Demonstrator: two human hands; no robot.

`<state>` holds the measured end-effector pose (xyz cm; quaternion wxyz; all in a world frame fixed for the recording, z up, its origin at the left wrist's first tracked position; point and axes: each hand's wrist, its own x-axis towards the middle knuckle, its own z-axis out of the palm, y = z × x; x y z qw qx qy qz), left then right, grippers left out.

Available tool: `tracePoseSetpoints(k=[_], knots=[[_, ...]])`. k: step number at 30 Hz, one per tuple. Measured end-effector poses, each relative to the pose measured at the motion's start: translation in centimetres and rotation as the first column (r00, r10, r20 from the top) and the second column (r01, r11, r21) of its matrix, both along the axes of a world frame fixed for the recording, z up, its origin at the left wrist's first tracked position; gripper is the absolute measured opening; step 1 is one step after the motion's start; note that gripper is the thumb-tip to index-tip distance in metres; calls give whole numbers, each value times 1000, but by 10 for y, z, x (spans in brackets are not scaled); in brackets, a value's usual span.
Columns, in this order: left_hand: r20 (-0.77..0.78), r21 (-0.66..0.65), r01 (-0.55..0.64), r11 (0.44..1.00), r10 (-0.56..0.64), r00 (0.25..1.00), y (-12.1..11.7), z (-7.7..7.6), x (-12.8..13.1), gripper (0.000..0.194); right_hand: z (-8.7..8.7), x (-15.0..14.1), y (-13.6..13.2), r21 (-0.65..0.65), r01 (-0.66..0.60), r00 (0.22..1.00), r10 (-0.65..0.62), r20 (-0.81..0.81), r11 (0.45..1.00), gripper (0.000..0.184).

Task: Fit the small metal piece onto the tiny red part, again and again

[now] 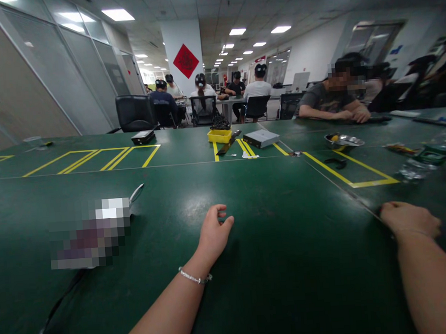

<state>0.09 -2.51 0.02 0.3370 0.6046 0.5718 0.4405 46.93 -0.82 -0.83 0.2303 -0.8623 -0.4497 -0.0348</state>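
Note:
My left hand (215,233) is above the green tabletop (284,279) near the middle. Its thumb stands apart from loosely bent fingers, and nothing is between them. A beaded bracelet (194,277) circles that wrist. Further right, my right hand (410,220) is closed in a loose fist, close to the seam between table sections. No object shows in it, though the palm side is hidden. To the left of my left hand lies a blurred-out flat item (92,237) with a black strap (60,300).
Across the table are a yellow basket (220,136), a grey box (261,138), a black box (143,137) and a metal bowl (344,140). A plastic bottle (428,157) lies right. Yellow tape marks the surface. A person (325,101) leans on the far side.

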Motion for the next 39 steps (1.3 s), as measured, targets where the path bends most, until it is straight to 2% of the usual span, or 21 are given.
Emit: tracePoseSetpoints(k=[2,3,5,8,10,13,15,16,17,19,20,21,22,23,24,26,29,31,33,36,39], knots=[[20,-10,22,1000,-21,1000,0,0,1,31,17,-31,4,25,120,988,-122,89,992,39],[33,-9,36,999,-36,999,-1,1,1,30,26,-52,7,45,63,990,-69,127,997,40],[59,-5,66,998,-66,996,-1,1,1,31,41,-102,14,89,-239,963,225,147,967,41],[83,-4,108,994,-107,991,-3,1,1,34,46,-187,18,117,-571,821,569,55,813,41],[76,5,147,989,-147,986,-4,1,2,37,37,-241,11,129,-750,654,756,-1,649,40],[36,5,203,979,-203,978,-7,3,3,41,21,-296,-7,184,-889,408,908,-97,419,41],[14,-13,223,975,-223,975,-8,5,4,42,18,-308,-12,150,-919,351,930,-109,365,39],[9,-21,226,974,-226,974,-8,5,4,41,20,-305,-11,125,-919,363,926,-97,374,37],[9,-30,228,973,-227,974,-9,5,3,41,24,-295,-8,93,-899,423,904,-71,428,34],[20,-47,220,974,-219,975,-9,5,3,41,36,-260,3,48,-782,622,783,9,621,32],[25,-54,214,975,-213,977,-8,5,2,41,43,-236,7,23,-656,754,653,70,755,34],[26,-58,207,977,-206,978,-8,5,1,41,48,-210,11,18,-537,839,532,110,843,37],[23,-59,202,978,-201,979,-8,4,1,40,51,-182,12,19,-434,894,428,135,901,42],[17,-58,198,979,-197,980,-8,4,1,40,53,-155,11,5,-224,958,220,186,974,47],[10,-56,195,979,-194,981,-8,4,0,40,52,-129,8,-33,-42,984,47,170,999,55],[-3,-61,193,979,-194,981,-7,5,0,40,46,-86,0,-72,268,960,-260,105,961,68],[-24,-59,191,980,-192,981,-7,5,1,39,30,-46,-7,-156,472,877,-481,-24,868,81],[-40,-44,195,980,-197,980,-7,5,1,37,21,-34,-5,-204,464,873,-484,-61,862,80],[-53,-31,200,979,-201,978,-7,4,1,36,16,-28,-1,-244,384,910,-409,-62,891,69],[-79,-21,200,980,-201,976,-7,4,0,34,15,-26,6,-308,262,956,-290,-46,914,49],[-99,-17,205,979,-206,974,-8,4,0,32,18,-28,9,-349,223,969,-246,-23,910,39]])
